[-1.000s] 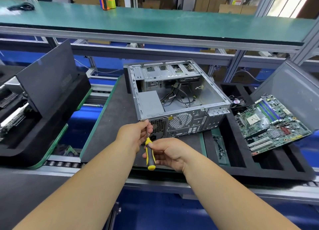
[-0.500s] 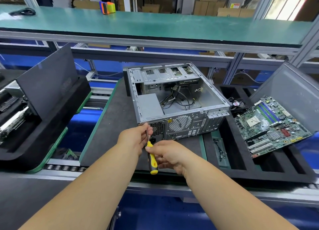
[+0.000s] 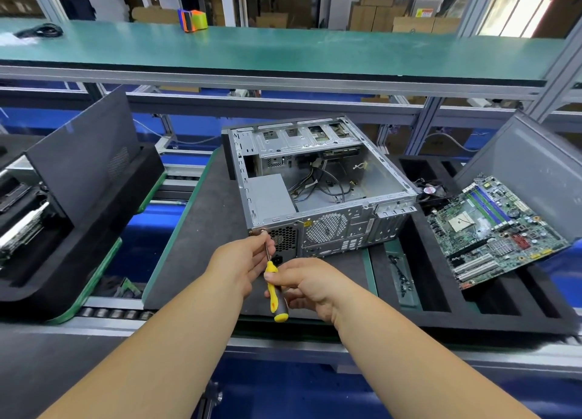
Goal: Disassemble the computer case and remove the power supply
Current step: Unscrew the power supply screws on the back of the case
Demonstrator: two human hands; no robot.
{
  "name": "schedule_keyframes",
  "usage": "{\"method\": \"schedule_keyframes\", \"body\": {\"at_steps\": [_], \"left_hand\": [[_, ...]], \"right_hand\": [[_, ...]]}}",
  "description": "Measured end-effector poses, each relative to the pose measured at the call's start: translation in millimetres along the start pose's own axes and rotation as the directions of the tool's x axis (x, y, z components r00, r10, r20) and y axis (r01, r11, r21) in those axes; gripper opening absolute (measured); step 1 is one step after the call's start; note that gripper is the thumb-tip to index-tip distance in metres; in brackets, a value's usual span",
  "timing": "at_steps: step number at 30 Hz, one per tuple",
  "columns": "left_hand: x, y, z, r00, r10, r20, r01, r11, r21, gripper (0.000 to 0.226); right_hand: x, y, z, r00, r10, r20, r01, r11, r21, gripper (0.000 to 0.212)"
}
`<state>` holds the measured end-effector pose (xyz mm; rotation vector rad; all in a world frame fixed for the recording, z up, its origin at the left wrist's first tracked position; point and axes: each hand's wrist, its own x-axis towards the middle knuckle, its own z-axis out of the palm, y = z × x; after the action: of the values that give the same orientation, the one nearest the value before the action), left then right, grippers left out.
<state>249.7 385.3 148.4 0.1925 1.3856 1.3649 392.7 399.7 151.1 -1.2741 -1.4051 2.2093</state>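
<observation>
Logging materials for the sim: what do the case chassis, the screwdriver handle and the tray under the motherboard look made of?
Case chassis: looks like bare sheet steel, dull silver, with stamped slots and punched vent holes.
Screwdriver handle: seemingly moulded plastic or rubber, glossy yellow with a black grip band; the shaft looks like bright metal.
Tray under the motherboard: probably dense black foam, matte, with cut rectangular pockets.

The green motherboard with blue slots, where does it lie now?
In the head view, the green motherboard lies at the right, tilted on the black foam tray, right of the open metal computer case.
</observation>
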Motion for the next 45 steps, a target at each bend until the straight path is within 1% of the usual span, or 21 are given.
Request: {"method": "schedule_keyframes", "body": {"at_steps": [3,6,9,11,13,16,20,25,28,31,32,34,37,38,41,42,45], "left_hand": [[-1,2,0,1.000,-0.017,-0.025,0.018,1.000,0.017,0.006],[-1,3,-1,0.999,-0.008,-0.038,0.008,1.000,0.002,0.004],[1,3,1,0.999,0.016,-0.040,-0.015,1.000,0.007,0.004],[2,3,2,0.999,0.030,-0.043,-0.029,1.000,0.011,0.005],[3,2,2,0.999,0.032,-0.044,-0.031,0.999,0.013,0.005],[4,2,1,0.999,0.021,-0.037,-0.020,1.000,0.015,0.006],[3,2,0,1.000,0.012,-0.006,-0.012,1.000,-0.016,0.010],[3,3,2,1.000,0.018,-0.001,-0.018,0.999,-0.034,0.013],[3,4,1,1.000,0.014,0.002,-0.014,0.999,-0.036,0.011],[4,5,0,1.000,0.009,0.008,-0.009,0.999,-0.034,0.010],[4,5,0,1.000,0.007,0.010,-0.007,0.999,-0.031,0.010],[4,4,0,1.000,0.005,0.012,-0.005,1.000,-0.028,0.010],[5,4,0,1.000,0.000,0.009,0.000,0.999,-0.037,0.010],[5,4,1,1.000,-0.005,0.008,0.005,0.999,-0.037,0.010],[5,3,1,1.000,-0.015,0.006,0.015,0.999,-0.039,0.010],[6,3,0,1.000,-0.013,0.005,0.013,0.999,-0.041,0.010],[7,3,0,1.000,-0.001,0.004,0.001,0.999,-0.036,0.011]], "right_hand": [[2,3,2,0.998,-0.010,-0.064,0.005,0.997,-0.078,0.016],[3,6,3,0.998,-0.032,-0.061,0.026,0.994,-0.102,0.017],[0,6,4,1.000,-0.016,0.001,0.016,0.997,-0.080,0.019],[-1,5,2,0.995,0.023,0.094,-0.023,1.000,0.002,0.022],[-3,5,-1,0.986,0.024,0.162,-0.033,0.998,0.054,0.025],[-2,7,-4,0.991,-0.014,0.132,0.011,1.000,0.024,0.020],[0,9,-2,0.996,-0.028,0.089,0.026,1.000,0.013,0.018],[2,14,-2,0.996,-0.038,0.081,0.034,0.998,0.053,0.015],[2,13,-1,0.998,-0.015,0.060,0.012,0.999,0.052,0.024],[3,11,1,1.000,0.001,0.016,-0.001,1.000,-0.004,0.036],[4,10,1,1.000,0.003,-0.005,-0.003,0.999,-0.034,0.038],[5,11,1,1.000,0.004,-0.020,-0.006,0.998,-0.060,0.032],[3,10,1,0.999,0.030,0.016,-0.030,0.999,-0.033,0.021],[1,10,1,0.998,0.039,0.051,-0.039,0.999,-0.014,0.021],[-5,11,-1,0.985,0.036,0.169,-0.055,0.993,0.107,0.030],[-6,12,-1,0.984,0.019,0.176,-0.043,0.991,0.130,0.031],[-4,13,1,0.993,-0.031,0.115,0.017,0.993,0.119,0.022]]}}
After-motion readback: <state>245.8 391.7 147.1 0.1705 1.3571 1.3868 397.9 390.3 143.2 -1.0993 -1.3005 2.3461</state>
